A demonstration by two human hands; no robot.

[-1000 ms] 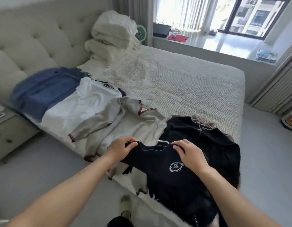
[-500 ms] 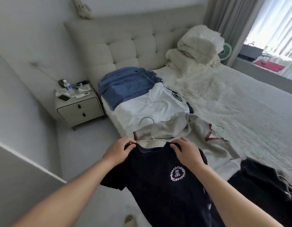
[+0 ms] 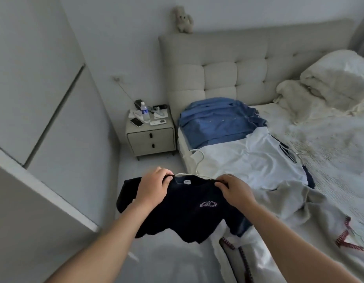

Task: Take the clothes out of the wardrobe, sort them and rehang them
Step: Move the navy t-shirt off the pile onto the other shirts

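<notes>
A dark navy T-shirt (image 3: pixel 189 217) with a small round chest logo hangs on a white hanger (image 3: pixel 197 162), held in the air over the floor beside the bed. My left hand (image 3: pixel 154 186) grips its left shoulder and my right hand (image 3: pixel 234 189) grips its right shoulder. Three garments lie on the bed (image 3: pixel 330 139): a blue denim garment (image 3: pixel 218 121) nearest the headboard, a white garment (image 3: pixel 248 160) below it, and a grey sweater with red stitching (image 3: pixel 312 209) closest to me. Pale wardrobe doors (image 3: pixel 44 99) fill the left side.
A nightstand (image 3: pixel 150 135) with a water bottle, a phone and small items stands between the wardrobe and the bed. Folded cream bedding (image 3: pixel 330 82) is piled at the headboard on the right. A plush toy (image 3: pixel 183 19) sits on top of the headboard. Grey floor runs between wardrobe and bed.
My view has swung left from the window side toward the wardrobe and nightstand. Both hands have lifted the navy T-shirt off the bed and carried it left over the floor.
</notes>
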